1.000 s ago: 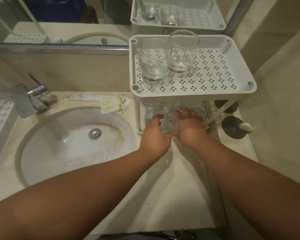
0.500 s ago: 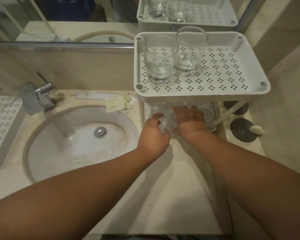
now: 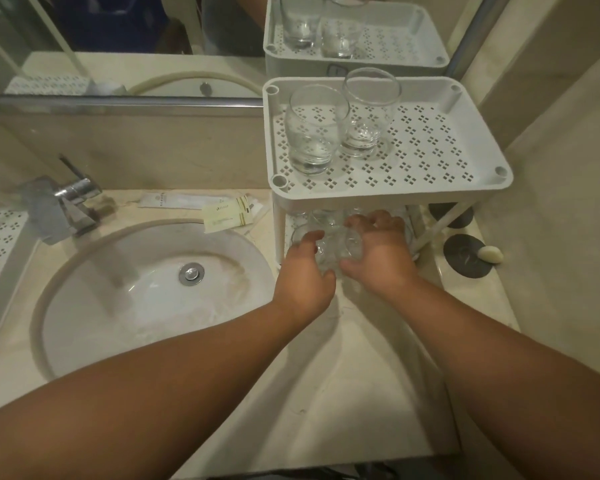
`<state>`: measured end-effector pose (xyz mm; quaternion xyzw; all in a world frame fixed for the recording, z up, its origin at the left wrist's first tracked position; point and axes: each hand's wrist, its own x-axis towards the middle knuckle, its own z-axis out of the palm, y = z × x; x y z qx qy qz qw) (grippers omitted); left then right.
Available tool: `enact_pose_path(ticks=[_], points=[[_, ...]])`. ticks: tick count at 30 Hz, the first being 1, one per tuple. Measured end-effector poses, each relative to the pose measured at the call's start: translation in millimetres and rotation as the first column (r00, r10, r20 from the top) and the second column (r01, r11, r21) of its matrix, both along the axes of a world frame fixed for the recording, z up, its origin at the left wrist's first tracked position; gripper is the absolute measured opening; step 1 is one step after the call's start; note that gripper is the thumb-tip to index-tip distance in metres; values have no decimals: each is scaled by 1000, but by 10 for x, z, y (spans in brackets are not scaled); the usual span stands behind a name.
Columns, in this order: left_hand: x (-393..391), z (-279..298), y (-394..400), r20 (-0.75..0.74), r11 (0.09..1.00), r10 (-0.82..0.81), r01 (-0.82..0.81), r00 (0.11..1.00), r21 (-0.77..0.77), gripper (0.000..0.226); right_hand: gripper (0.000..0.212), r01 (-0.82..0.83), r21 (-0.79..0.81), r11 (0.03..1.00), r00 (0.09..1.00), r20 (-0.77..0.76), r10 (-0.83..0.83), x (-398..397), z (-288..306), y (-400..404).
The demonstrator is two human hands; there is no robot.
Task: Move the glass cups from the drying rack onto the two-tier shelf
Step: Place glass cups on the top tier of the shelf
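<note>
Left hand [image 3: 303, 271] and right hand [image 3: 378, 252] both wrapped around one glass cup [image 3: 336, 249] at the lower tier's 6 o'clock edge, probably steadying it beneath the two-tier shelf [image 3: 471, 188], two cups [image 3: 314, 133] above.

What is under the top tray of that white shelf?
Under the top tray sits the lower tier, with several glass cups. Both hands, left and right, reach in around one. The tray hides the rest, so no count.
</note>
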<state>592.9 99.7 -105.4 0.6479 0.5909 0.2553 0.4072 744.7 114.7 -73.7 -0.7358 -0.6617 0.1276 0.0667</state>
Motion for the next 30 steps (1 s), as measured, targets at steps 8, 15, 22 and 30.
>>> enact_pose_path(ticks=[8,15,22,30], points=[[45,256,-117,18,954,-216,207,976,216,71,61,177,233,956,967,-221,-125,-148,498,-473],[60,630,-302,200,949,-218,159,955,274,64,61,233,387,892,965,-209,-162,-189,951,-708],[205,1003,-276,273,911,-256,137,927,388,61,60,238,564,791,970,-181,-164,-141,1453,-750],[365,1428,-90,209,858,-344,216,916,466,72,61,233,614,754,972,-164,-167,98,1739,-445]])
